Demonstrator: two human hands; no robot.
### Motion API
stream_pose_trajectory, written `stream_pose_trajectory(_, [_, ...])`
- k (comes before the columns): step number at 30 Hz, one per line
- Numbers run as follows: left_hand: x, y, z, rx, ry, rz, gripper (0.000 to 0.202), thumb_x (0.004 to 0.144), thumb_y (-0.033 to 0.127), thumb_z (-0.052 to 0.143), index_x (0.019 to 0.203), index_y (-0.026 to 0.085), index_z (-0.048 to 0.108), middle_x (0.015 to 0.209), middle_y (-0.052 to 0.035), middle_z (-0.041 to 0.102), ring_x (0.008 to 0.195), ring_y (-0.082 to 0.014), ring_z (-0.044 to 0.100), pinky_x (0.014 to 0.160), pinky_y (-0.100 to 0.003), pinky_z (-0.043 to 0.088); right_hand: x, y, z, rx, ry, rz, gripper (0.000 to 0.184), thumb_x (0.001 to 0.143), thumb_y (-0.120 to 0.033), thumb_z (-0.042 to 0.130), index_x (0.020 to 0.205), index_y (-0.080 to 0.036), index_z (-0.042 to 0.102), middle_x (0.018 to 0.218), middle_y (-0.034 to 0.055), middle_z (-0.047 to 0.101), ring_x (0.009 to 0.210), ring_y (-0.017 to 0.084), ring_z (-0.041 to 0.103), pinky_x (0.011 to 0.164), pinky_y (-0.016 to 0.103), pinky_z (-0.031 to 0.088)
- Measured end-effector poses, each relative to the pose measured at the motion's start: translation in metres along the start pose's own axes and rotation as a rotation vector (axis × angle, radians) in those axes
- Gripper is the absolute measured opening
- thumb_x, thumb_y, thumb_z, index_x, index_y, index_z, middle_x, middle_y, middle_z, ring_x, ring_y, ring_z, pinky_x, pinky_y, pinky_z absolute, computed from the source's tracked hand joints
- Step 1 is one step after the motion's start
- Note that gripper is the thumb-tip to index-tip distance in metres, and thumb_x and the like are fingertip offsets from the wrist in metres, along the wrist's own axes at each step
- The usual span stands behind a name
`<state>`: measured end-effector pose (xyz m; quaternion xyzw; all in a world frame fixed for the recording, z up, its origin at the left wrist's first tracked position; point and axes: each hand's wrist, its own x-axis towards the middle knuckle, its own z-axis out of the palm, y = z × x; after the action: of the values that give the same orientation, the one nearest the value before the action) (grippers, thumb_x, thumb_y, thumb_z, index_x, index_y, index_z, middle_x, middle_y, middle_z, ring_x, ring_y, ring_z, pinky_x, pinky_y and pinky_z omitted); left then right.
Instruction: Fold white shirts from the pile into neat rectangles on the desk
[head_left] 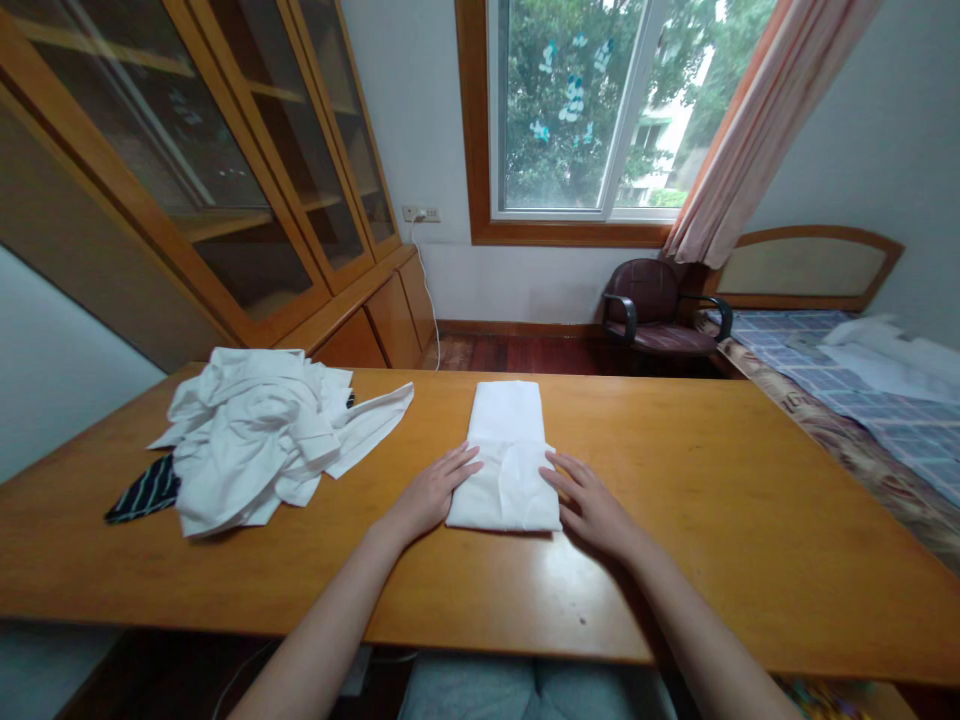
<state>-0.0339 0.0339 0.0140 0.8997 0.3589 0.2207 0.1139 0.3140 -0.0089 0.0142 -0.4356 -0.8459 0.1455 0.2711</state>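
- Resting palm-down, the left hand (431, 495) lies against the left edge of the folded white rectangular cloth (508, 430). Its fingers (465, 462) are stretched out and relaxed, the tips lap onto the fabric, and nothing is clasped.
- The right hand (592, 505) mirrors it at the folded cloth's right edge: palm down, fingers (559, 470) straight and slightly spread. The tips touch the fabric and nothing is grasped.
- The folded cloth is a long narrow rectangle with its long axis running away from the person. The near half carries an extra layer with faint creases; the far half is smooth.
- It lies flat on the orange-brown wooden table (750, 500), between the two hands.
- Left of the folded cloth, well apart, is a crumpled heap of white garments (255, 440). One flap reaches toward the cloth without touching it.
- Farther left of the folded cloth, at the heap's outer edge, lies a dark cloth with thin pale stripes (146, 490), partly tucked under the white fabric.
- Beyond the folded cloth and to its right, off the table, stands a dark red armchair with black armrests (660, 310).
- Behind the folded cloth on the far wall is a wood-framed window (577, 100) with a pale pink curtain (757, 120) drawn to its right side.
- Right of the folded cloth, past the table end, is a bed with a blue checked cover (885, 420).
- Left of and beyond the folded cloth stands a tall wooden cabinet with glass doors (225, 180).
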Motion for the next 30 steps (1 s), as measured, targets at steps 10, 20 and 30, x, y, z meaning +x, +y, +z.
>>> stream_pose_trajectory(10, [-0.003, -0.003, -0.02, 0.015, -0.14, 0.019, 0.051, 0.101, 0.017, 0.042, 0.15, 0.031, 0.044, 0.16, -0.0032, 0.039, 0.149, -0.0213, 0.034, 0.122, -0.049, 0.033, 0.001, 0.004, -0.007, 0.013, -0.199, 0.022, 0.096, 0.071, -0.044, 0.084, 0.155, -0.03, 0.039, 0.162, 0.0082, 0.034, 0.149, 0.038, 0.028, 0.116, 0.058, 0.035])
stream_pose_trajectory(20, [-0.007, 0.009, -0.02, -0.038, -0.13, -0.012, 0.057, 0.098, 0.016, 0.045, 0.153, 0.031, 0.039, 0.163, -0.0039, 0.033, 0.15, -0.0227, 0.032, 0.124, -0.05, 0.029, 0.008, -0.007, -0.001, -0.107, 0.13, -0.2, 0.048, 0.085, -0.018, 0.064, 0.131, -0.031, 0.066, 0.128, 0.0056, 0.071, 0.139, 0.035, 0.044, 0.109, 0.063, 0.038])
stream_pose_trajectory(30, [-0.006, 0.013, -0.018, -0.074, -0.081, 0.019, 0.073, 0.088, 0.025, 0.066, 0.154, 0.029, 0.034, 0.164, -0.0087, 0.029, 0.151, -0.0271, 0.029, 0.122, -0.05, 0.033, 0.008, -0.006, 0.004, 0.18, 0.335, -0.108, 0.036, 0.091, -0.016, 0.058, 0.12, -0.031, 0.072, 0.113, 0.0052, 0.076, 0.123, 0.028, 0.06, 0.096, 0.052, 0.055])
